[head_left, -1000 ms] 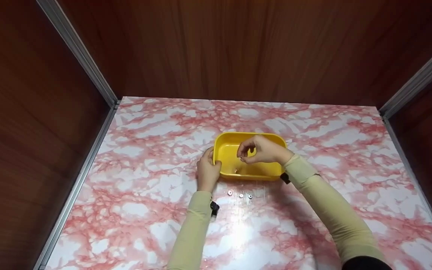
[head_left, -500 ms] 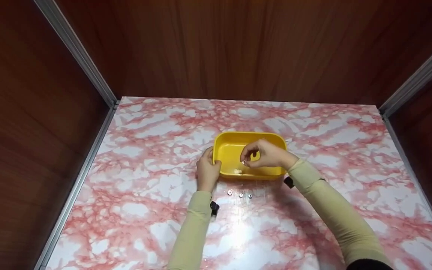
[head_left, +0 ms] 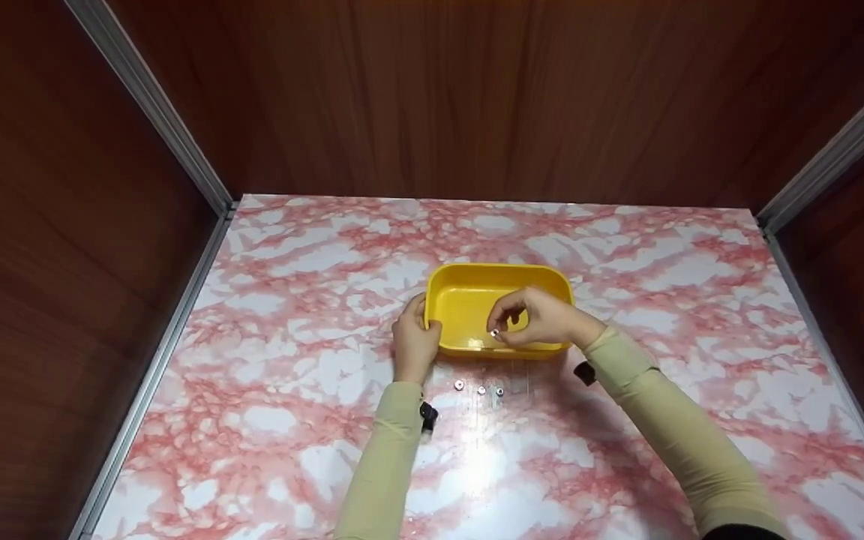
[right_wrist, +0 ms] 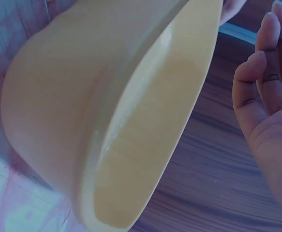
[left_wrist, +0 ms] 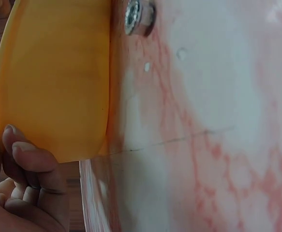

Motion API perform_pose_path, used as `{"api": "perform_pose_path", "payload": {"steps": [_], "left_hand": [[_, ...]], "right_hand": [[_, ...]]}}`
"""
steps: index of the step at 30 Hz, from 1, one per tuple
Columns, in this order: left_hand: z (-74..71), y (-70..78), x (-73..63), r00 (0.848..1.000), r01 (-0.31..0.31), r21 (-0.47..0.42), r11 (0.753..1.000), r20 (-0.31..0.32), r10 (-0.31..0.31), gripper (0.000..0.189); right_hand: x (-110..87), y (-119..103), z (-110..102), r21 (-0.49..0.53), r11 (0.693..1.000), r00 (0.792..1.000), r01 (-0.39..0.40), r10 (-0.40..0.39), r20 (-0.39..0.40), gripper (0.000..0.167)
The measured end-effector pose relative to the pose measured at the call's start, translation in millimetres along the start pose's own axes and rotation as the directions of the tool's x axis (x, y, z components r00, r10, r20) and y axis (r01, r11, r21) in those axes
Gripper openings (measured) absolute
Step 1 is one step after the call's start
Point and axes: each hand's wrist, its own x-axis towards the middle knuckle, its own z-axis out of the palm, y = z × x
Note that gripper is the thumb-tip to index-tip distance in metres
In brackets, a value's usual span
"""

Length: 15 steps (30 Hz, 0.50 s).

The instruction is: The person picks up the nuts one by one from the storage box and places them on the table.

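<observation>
A yellow plastic box [head_left: 456,304] stands on the marbled table, its top uncovered. My left hand [head_left: 415,346] grips its left wall, thumb over the rim and fingers outside. Over the box's near right part, my right hand [head_left: 541,316] pinches a small shiny metal nut [head_left: 494,333] between thumb and fingertips. In the right wrist view the right hand [right_wrist: 271,92] is above the rim, with the nut barely visible at the frame's edge. On the table just before the box lie three metal nuts in a row: left [head_left: 459,385], middle [head_left: 481,390] and right [head_left: 499,391].
The table [head_left: 312,315] has a red and white marbled top. Dark wood-patterned panels [head_left: 432,105] enclose its back and both sides, with metal strips at the corners. A black wrist camera [head_left: 586,373] sits under the right wrist, another [head_left: 428,416] by the left.
My right hand has moved slightly right and towards the box's near side, the nut still pinched. My left hand, the box and the three nuts on the table have stayed in place.
</observation>
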Motion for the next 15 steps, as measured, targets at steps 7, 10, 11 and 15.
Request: {"api": "perform_pose_path", "payload": {"steps": [7,10,11,15], "left_hand": [[0.3,-0.3,0.6,1.000,-0.021,-0.023,1.000,0.007,0.022,0.053],[-0.3,-0.2,0.3,1.000,-0.017,-0.020,1.000,0.009,0.017,0.054],[-0.5,-0.2,0.0,1.000,-0.012,-0.020,1.000,0.011,0.013,0.054],[-0.1,-0.8,0.0,1.000,-0.012,-0.012,1.000,0.009,0.012,0.054]], "right_hand": [[-5.8,-1.3,4.3,-0.001,1.000,1.000,0.008,-0.008,-0.018,0.012],[-9.6,9.5,7.9,0.009,1.000,1.000,0.003,-0.003,-0.027,0.012],[-11.1,15.4,9.2,0.015,1.000,1.000,0.001,0.000,-0.027,0.012],[-17.2,34.4,14.0,0.042,0.999,1.000,-0.004,0.005,-0.025,0.013]]}}
